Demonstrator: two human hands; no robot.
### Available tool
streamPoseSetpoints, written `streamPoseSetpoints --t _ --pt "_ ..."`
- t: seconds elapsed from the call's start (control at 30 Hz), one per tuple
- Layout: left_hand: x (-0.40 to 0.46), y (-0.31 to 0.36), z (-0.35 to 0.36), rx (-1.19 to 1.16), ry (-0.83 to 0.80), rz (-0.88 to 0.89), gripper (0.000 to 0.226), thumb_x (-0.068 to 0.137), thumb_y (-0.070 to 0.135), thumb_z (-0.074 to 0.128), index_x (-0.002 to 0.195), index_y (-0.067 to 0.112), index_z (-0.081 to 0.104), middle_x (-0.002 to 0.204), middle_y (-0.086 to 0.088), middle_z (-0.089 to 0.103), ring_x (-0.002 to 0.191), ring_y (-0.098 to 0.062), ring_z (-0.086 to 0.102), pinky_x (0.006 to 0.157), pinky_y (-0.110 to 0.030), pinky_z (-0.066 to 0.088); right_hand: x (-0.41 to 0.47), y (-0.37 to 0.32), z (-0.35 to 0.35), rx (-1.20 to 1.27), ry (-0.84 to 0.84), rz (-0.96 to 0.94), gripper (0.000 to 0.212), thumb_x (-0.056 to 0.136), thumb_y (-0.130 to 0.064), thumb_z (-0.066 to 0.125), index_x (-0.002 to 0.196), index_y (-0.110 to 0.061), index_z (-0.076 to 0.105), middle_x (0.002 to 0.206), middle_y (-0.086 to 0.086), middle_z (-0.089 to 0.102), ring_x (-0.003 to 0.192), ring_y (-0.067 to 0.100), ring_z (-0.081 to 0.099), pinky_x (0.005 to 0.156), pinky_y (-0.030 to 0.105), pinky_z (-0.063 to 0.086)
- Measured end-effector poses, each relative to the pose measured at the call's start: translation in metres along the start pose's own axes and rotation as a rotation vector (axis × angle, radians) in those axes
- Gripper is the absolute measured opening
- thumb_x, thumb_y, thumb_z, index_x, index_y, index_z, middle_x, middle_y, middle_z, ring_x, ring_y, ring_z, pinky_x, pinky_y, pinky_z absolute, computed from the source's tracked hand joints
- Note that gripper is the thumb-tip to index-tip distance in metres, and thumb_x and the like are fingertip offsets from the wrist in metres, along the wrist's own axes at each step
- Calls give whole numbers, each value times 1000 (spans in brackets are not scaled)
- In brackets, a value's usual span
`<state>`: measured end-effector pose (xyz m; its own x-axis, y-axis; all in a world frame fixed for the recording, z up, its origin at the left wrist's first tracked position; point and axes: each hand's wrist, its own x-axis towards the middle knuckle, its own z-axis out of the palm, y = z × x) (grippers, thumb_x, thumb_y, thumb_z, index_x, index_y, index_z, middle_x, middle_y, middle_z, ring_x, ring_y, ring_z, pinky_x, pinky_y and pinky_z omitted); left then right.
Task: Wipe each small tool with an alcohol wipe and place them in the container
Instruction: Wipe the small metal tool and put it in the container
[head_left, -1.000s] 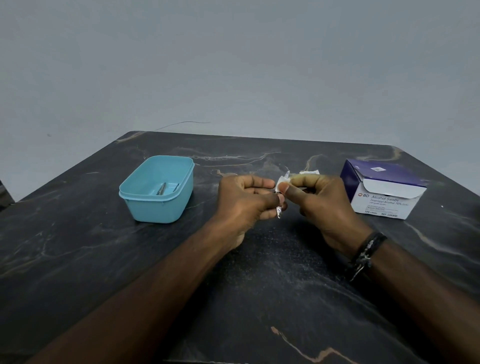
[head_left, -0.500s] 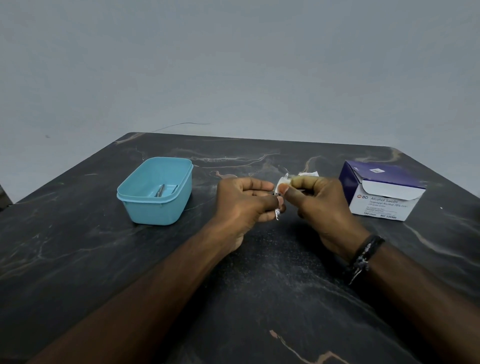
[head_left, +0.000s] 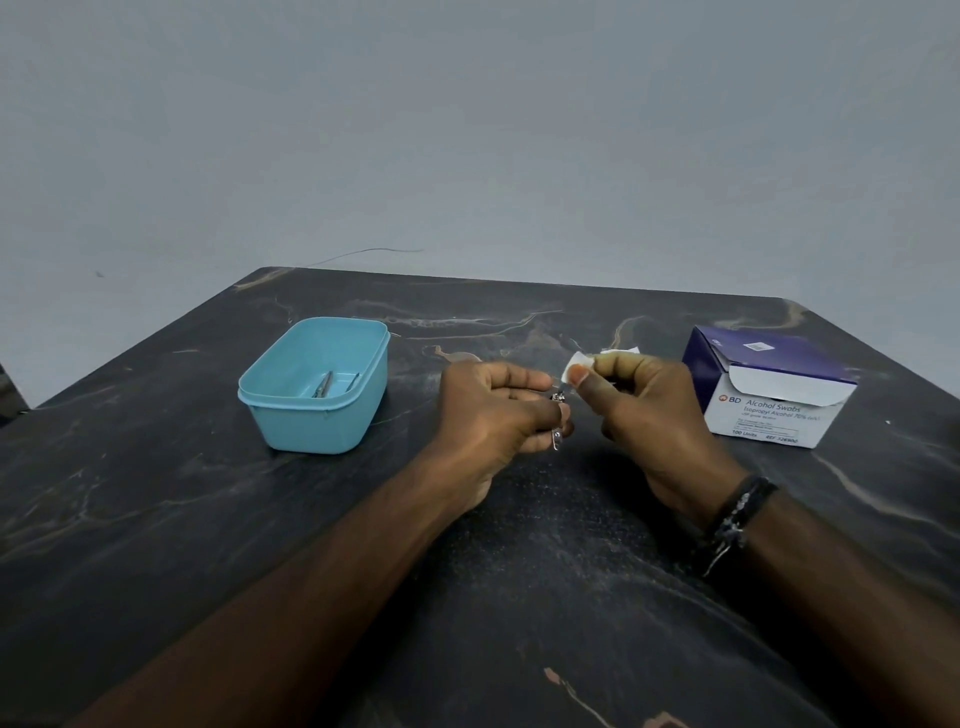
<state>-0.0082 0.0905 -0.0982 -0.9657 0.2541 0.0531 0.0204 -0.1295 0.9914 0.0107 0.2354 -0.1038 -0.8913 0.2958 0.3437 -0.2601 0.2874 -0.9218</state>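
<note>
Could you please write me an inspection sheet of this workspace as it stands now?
Surface: dark marbled table, dusty-looking in the middle.
Job's things: blue container on the left, two metal tools inside; small metal tool in the left hand; white wipe in the right hand; box of alcohol swabs on the right, flap open.
Clutter: torn white wrapper behind the right hand.
Hands: left hand grips the tool; right hand pinches the wipe, a little apart from the tool.
Cables: nothing seen.
Surroundings: plain grey wall.
</note>
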Motion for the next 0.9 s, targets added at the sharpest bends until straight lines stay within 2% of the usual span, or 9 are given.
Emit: streamPoseSetpoints --t 0.1,0.13,0.2,0.33,0.43,0.57,0.63,0.73,0.9 --pt "0 1 -1 -10 4 0 26 73 -8 78 95 -2 66 87 -22 73 74 -30 75 63 -34 62 -3 0 2 -26 -71 -15 13 91 -13 66 84 -3 72 67 5 72 58 6 61 54 19 50" --pt "0 1 -1 -10 4 1 26 73 -8 78 95 -2 66 86 -22 73 74 -30 75 63 -33 62 -3 1 2 -37 -80 -18 13 91 -12 66 85 -2 73 73 11 74 63 11 64 60 23 52" --pt "0 0 -1 -9 5 0 27 73 -8 78 96 -3 66 86 -22 73 73 -30 75 62 -33 62 -3 1 1 -42 -85 -12 13 90 -12 68 86 -1 73 78 16 73 66 14 64 62 23 52" --pt "2 -1 1 -8 6 0 26 73 -7 79 95 -1 66 84 -20 74 74 -29 75 66 -37 63 -2 -1 1 -16 -29 -5 13 89 -13 69 84 -2 73 63 6 67 48 0 52 46 13 40" --pt "2 -1 1 4 9 6 26 73 -8 78 94 -1 66 82 -19 74 74 -30 75 67 -38 63 2 -1 -1 7 49 -25 15 89 -17 69 83 -3 72 57 -4 57 47 -1 43 45 12 37" --pt "3 -1 0 13 34 12 27 73 -12 75 96 -2 65 73 -20 72 72 -37 72 68 -46 60 5 1 -5 -7 42 -6 14 89 -19 69 81 -6 72 53 -10 53 47 0 40 44 14 35" --pt "5 -1 -1 13 71 22 27 74 -13 73 97 0 65 72 -18 72 67 -31 71 64 -40 60 6 2 -5 -36 33 9 14 89 -19 69 83 -6 72 54 -8 54 47 1 40 45 16 35" --pt "6 1 -2 -7 142 61 29 75 -11 72 100 2 66 79 -17 72 65 -21 69 58 -29 59 4 3 -4 -89 7 -12 19 90 -21 68 80 -5 71 60 4 58 53 8 45 51 23 36" --pt "8 1 -1 -30 215 163 29 78 -5 74 104 6 69 89 -9 73 73 -14 70 55 -22 55 -2 1 1 -182 -24 -15 19 90 -22 68 78 -8 70 57 -1 59 47 3 44 45 17 35"
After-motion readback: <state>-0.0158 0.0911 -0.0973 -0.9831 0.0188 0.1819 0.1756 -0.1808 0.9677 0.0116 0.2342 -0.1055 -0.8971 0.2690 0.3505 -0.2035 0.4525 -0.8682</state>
